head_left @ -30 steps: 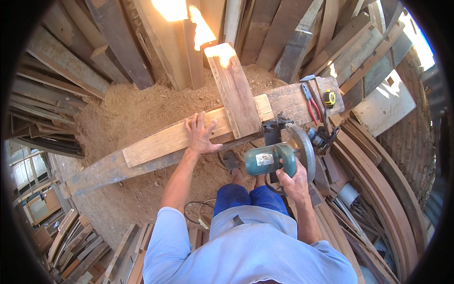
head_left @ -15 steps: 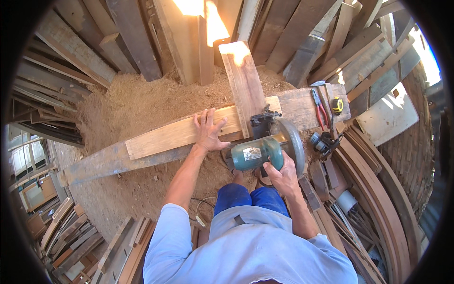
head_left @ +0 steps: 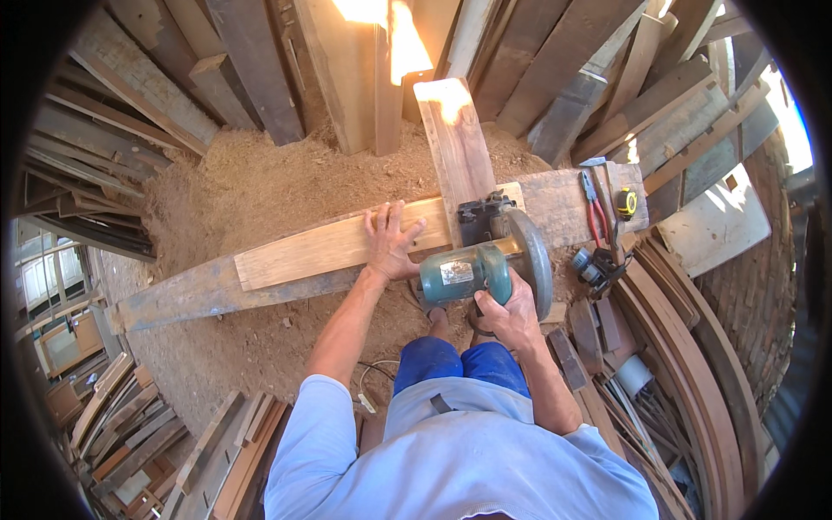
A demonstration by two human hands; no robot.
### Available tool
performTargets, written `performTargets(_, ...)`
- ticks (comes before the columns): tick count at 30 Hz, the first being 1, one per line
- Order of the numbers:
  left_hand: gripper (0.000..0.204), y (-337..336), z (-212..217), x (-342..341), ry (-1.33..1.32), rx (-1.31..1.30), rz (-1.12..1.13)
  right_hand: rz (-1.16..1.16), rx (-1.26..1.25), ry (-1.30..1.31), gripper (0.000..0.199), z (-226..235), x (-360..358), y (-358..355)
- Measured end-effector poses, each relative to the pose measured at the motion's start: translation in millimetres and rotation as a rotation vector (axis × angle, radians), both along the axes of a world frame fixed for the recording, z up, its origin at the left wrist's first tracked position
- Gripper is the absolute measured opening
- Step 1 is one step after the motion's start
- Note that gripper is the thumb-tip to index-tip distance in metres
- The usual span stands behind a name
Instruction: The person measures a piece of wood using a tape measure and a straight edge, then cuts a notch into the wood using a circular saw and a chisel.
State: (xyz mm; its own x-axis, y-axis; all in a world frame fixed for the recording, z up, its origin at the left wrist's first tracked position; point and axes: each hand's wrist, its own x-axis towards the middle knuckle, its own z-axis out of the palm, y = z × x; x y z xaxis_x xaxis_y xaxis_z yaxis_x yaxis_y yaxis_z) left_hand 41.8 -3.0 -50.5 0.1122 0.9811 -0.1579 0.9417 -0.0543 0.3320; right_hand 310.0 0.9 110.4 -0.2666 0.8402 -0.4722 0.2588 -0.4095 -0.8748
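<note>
My right hand (head_left: 513, 316) is wrapped round the rear handle of a green circular saw (head_left: 455, 272), a grey guard over its blade. The saw's dark base plate (head_left: 477, 227) rests where a darker cross board (head_left: 458, 156) lies over a pale plank (head_left: 342, 236). My left hand (head_left: 392, 244) presses flat on the pale plank, left of the saw, fingers spread. Both boards lie on a long weathered beam (head_left: 182, 295). The blade's contact with the wood is hidden by the guard and base.
On the beam's right end lie red-handled pliers (head_left: 596, 208), a hammer (head_left: 608, 199) and a yellow tape measure (head_left: 626, 204). Another power tool (head_left: 596, 267) sits just below them. Stacked timber (head_left: 685, 347) flanks the right, more boards (head_left: 251, 69) lean behind, and sawdust (head_left: 251, 182) covers the ground.
The saw has slid slightly away from me along the cross board, with my right hand on it. My left hand keeps its place on the pale plank. The whole view has shifted a little.
</note>
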Motion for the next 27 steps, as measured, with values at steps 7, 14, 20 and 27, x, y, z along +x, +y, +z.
performTargets(7, 0.09, -3, -13, -4, 0.02, 0.057, -0.025, 0.026, 0.036, -0.014, 0.028, 6, -9, 16)
performTargets(14, 0.093, -5, -24, -6, 0.065, 0.123, -0.065, 0.03, 0.032, -0.004, 0.026, 7, -12, 25)
performTargets(20, 0.09, -7, -29, -8, 0.072, 0.141, -0.058, 0.034, 0.024, -0.001, 0.027, 2, -13, 30)
performTargets(27, 0.084, -2, -9, 1, -0.011, 0.092, -0.029, 0.048, 0.045, -0.072, 0.032, -5, -11, 33)
